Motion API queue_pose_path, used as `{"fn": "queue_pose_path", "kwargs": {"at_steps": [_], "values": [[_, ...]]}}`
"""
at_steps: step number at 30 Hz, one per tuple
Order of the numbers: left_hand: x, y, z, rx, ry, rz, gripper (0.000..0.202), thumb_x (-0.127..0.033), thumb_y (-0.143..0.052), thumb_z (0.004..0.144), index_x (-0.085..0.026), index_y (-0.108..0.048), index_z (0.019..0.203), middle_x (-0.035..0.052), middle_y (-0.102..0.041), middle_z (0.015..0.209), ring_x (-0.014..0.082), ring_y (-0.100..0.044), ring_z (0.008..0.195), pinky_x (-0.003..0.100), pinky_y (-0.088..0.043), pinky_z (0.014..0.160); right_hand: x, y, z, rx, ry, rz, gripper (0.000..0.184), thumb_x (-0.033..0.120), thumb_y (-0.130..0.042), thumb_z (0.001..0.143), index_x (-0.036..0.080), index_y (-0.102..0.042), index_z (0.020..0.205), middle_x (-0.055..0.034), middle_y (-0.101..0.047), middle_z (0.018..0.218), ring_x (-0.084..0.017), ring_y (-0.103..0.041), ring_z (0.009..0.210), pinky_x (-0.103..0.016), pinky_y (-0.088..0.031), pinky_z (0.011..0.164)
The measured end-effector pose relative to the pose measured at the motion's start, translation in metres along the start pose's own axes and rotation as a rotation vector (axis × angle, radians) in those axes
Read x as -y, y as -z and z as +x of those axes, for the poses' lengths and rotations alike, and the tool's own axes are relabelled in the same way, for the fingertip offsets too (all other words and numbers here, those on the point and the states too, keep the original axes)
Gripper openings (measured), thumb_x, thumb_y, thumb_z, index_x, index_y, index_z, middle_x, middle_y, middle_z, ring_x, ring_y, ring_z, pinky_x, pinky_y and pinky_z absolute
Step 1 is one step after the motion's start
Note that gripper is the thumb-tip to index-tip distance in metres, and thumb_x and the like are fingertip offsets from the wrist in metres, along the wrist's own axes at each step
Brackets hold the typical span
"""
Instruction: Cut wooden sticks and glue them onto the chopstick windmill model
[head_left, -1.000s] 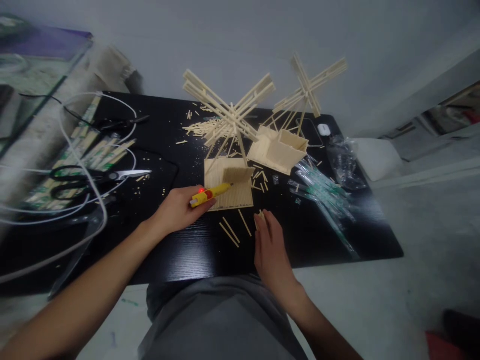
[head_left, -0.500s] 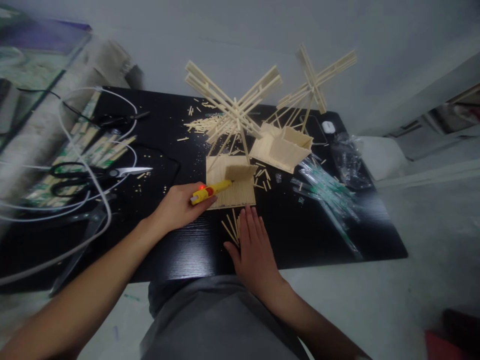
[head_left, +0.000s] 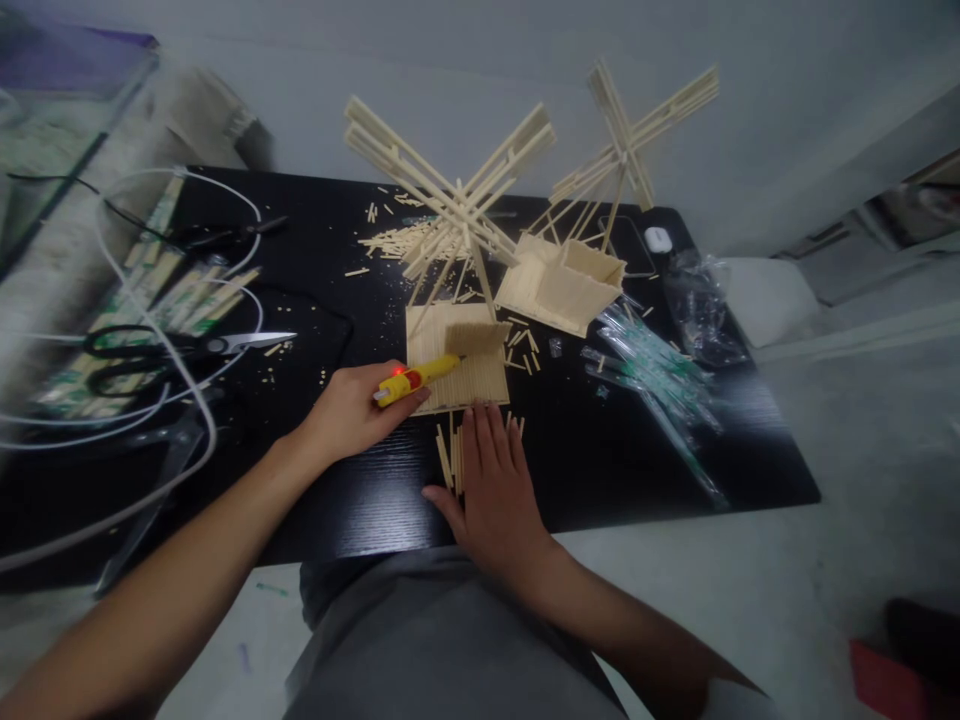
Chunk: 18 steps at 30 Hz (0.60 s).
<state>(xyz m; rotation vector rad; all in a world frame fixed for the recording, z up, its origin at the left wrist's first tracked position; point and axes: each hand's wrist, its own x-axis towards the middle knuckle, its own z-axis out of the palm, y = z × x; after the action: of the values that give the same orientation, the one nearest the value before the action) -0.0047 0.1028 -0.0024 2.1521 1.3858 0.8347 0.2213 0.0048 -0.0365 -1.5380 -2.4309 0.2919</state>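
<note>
My left hand (head_left: pixel 349 415) grips a yellow glue gun (head_left: pixel 415 380) with a red light, its tip against a small stick panel (head_left: pixel 477 338) leaning on a flat stick base (head_left: pixel 457 362). My right hand (head_left: pixel 495 490) lies flat, fingers stretched out, on several loose wooden sticks (head_left: pixel 450 455) just in front of that base. Behind the base stands a stick windmill (head_left: pixel 450 215). A second windmill (head_left: pixel 626 140) rises from a stick house (head_left: pixel 559 285) to the right.
Black scissors (head_left: pixel 172 350) and white cables (head_left: pixel 127 300) lie at the left of the black table (head_left: pixel 637 470). Packs of sticks (head_left: pixel 187 290) are under the cables. Clear wrappers (head_left: pixel 652 380) and a white mouse-like device (head_left: pixel 658 238) sit at the right. Stick offcuts (head_left: pixel 397 240) are scattered behind.
My right hand slid left and forward, laying flat on the loose sticks and gathering them together below the base. The left hand with the glue gun stayed in place.
</note>
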Motion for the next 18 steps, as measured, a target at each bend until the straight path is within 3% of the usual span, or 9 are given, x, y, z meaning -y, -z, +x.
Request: {"fn": "queue_pose_path", "kwargs": {"at_steps": [6, 11, 18], "values": [[0.0006, -0.0004, -0.0011, -0.018, -0.011, -0.013, 0.033, -0.043, -0.065, 0.098, -0.02, -0.062, 0.075, -0.004, -0.06, 0.064, 0.0105, -0.056, 0.055, 0.024, -0.041, 0.056, 0.0017, 0.0023, 0.0015, 0.023, 0.005, 0.015, 0.098, 0.068, -0.042, 0.107, -0.001, -0.014, 0.171, -0.03, -0.023, 0.176, -0.042, -0.015, 0.168, -0.069, -0.025, 0.132], [0.003, 0.0, -0.0021, -0.026, 0.012, -0.026, 0.032, -0.046, -0.063, 0.098, -0.02, -0.066, 0.079, -0.0024, -0.065, 0.068, 0.012, -0.061, 0.059, 0.024, -0.045, 0.06, 0.0018, 0.0019, 0.0018, 0.018, -0.003, 0.023, 0.098, 0.067, -0.045, 0.107, 0.001, -0.012, 0.172, -0.0283, -0.023, 0.176, -0.041, -0.017, 0.168, -0.068, -0.025, 0.132], [0.0068, 0.001, -0.0023, -0.07, 0.003, -0.008, 0.032, -0.043, -0.065, 0.098, -0.02, -0.064, 0.076, -0.0035, -0.062, 0.065, 0.0112, -0.057, 0.056, 0.024, -0.043, 0.057, -0.002, 0.0027, -0.0003, 0.015, -0.024, 0.035, 0.1, 0.074, -0.041, 0.105, 0.005, -0.016, 0.172, -0.0278, -0.024, 0.177, -0.042, -0.019, 0.167, -0.068, -0.026, 0.132]]}}
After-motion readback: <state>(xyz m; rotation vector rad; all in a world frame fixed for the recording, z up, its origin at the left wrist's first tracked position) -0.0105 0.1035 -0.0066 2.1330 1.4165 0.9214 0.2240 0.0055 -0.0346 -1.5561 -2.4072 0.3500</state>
